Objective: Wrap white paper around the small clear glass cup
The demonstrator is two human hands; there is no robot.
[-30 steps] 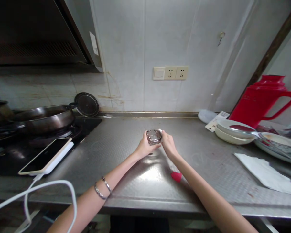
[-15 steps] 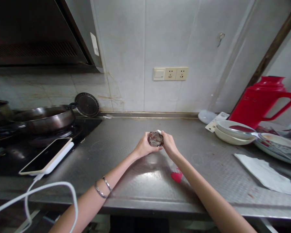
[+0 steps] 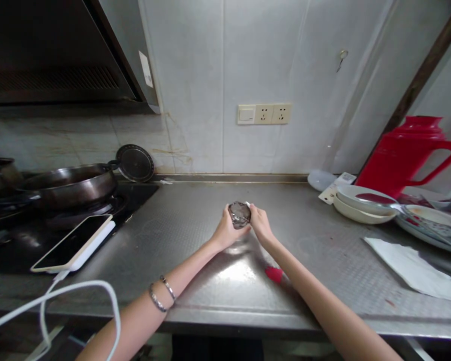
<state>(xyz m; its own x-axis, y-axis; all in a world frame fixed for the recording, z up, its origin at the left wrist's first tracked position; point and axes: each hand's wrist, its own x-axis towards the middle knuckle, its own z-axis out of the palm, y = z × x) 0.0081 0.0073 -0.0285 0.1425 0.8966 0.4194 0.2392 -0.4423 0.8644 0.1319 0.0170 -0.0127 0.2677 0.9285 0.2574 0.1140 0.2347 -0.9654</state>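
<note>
Above the middle of the steel counter (image 3: 195, 215), my left hand (image 3: 228, 231) curls around a small, clear, faceted glass (image 3: 240, 212). The round end of the glass faces me. My right hand (image 3: 260, 220) is closed against its right side, with fingertips near the rim. A bit of something white (image 3: 247, 204) shows at those fingertips; what it is I cannot make out. Below the right forearm lies a red thing (image 3: 274, 274), partly covered by the arm.
A phone (image 3: 73, 241) with a white cable (image 3: 108, 288) lies at the left, by the stove with a steel pan (image 3: 75, 186). On the right stand a red thermos flask (image 3: 406, 158), stacked bowls (image 3: 361, 213) and plates. White paper (image 3: 411, 265) lies in front of them.
The glass has turned slightly in my hands and shifted a little left. Both hands remain around it.
</note>
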